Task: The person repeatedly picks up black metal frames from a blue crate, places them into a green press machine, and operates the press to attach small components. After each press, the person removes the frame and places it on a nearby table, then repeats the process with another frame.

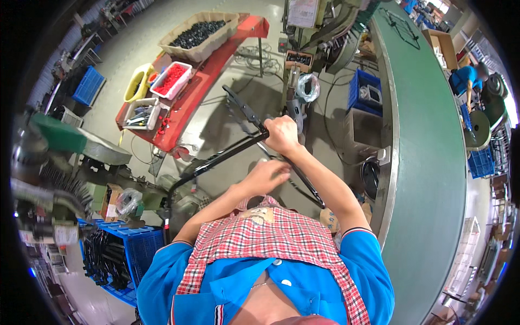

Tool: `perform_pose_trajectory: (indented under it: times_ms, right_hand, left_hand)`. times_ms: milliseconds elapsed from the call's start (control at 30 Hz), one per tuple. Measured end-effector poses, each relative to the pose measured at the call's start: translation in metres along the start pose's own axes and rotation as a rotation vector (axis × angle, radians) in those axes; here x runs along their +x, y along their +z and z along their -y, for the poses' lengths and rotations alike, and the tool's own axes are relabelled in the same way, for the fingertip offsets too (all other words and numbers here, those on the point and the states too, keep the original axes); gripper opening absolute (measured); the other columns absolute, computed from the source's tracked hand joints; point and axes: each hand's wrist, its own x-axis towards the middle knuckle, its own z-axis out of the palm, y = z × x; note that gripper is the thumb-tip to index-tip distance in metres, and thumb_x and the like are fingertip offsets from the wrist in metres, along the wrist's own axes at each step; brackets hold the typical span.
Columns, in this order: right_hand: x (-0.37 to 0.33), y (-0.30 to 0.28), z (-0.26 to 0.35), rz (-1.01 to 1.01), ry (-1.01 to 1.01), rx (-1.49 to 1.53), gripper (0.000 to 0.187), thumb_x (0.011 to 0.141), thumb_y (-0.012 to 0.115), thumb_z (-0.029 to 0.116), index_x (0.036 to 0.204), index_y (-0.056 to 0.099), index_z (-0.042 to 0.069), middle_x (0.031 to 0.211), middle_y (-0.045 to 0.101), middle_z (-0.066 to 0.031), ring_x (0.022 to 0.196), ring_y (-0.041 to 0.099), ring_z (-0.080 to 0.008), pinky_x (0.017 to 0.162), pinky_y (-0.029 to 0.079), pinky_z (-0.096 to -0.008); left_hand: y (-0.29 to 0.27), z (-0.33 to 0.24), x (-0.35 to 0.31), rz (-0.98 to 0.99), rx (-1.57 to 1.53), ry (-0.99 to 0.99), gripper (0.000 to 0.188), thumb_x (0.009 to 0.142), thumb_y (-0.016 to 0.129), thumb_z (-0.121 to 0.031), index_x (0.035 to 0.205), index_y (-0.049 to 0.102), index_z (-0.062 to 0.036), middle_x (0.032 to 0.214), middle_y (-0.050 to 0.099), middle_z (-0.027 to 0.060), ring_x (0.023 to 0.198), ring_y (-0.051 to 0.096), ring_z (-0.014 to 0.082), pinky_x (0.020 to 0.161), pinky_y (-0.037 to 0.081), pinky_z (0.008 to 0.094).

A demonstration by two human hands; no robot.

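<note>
My right hand (281,134) is closed around a black tubular metal frame (219,157) near its joint. The frame's bent tube runs down to my left, and another leg slants down behind my right forearm. A flat black bracket piece sticks up from the joint, away from me. Just below and nearer my chest, my left hand (265,176) is slightly blurred, its fingers stretched out and apart from the tube, with nothing visible in it. Ahead of my right hand stands a machine with a grey head (295,115).
At the front left, a red table (203,89) bears a beige tub (230,27) of black parts and smaller bins. A green conveyor belt (428,179) runs along my right. Lower left, a blue crate (146,254) holds black parts. A person in blue (466,80) works beyond the belt.
</note>
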Motion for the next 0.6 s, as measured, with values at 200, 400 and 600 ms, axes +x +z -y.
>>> perform_pose_trajectory:
  times_ms: [200, 400, 600]
  right_hand:
    - [0.020, 0.043, -0.073, 0.181, 0.056, -0.045, 0.016, 0.058, 0.066, 0.018, 0.064, 0.054, 0.009, 0.056, 0.057, -0.0073, 0.061, 0.059, -0.0260, 0.066, 0.044, -0.0372]
    - [0.085, 0.014, -0.115, 0.479, 0.244, -0.007, 0.032, 0.060, 0.074, 0.027, 0.079, 0.058, 0.007, 0.081, 0.061, -0.0104, 0.085, 0.060, -0.0252, 0.083, 0.043, -0.0375]
    - [0.113, 0.003, -0.156, 0.564, 0.295, -0.153, 0.045, 0.060, 0.075, 0.023, 0.097, 0.060, 0.001, 0.095, 0.060, -0.0123, 0.097, 0.056, -0.0303, 0.095, 0.041, -0.0420]
  left_hand:
    - [-0.135, 0.062, 0.127, -0.136, 0.728, 0.264, 0.068, 0.063, 0.071, -0.005, 0.127, 0.048, -0.0056, 0.126, 0.046, 0.0139, 0.119, 0.044, 0.0339, 0.103, 0.036, 0.0438]
    - [-0.163, 0.154, 0.280, 0.433, 0.889, 0.393, 0.014, 0.063, 0.065, -0.016, 0.073, 0.063, -0.0072, 0.076, 0.067, 0.0116, 0.077, 0.067, 0.0296, 0.067, 0.052, 0.0419]
    - [-0.191, 0.158, 0.371, 0.613, 1.047, 0.425, 0.020, 0.062, 0.067, -0.024, 0.075, 0.063, -0.0090, 0.069, 0.065, 0.0086, 0.070, 0.067, 0.0292, 0.059, 0.052, 0.0426]
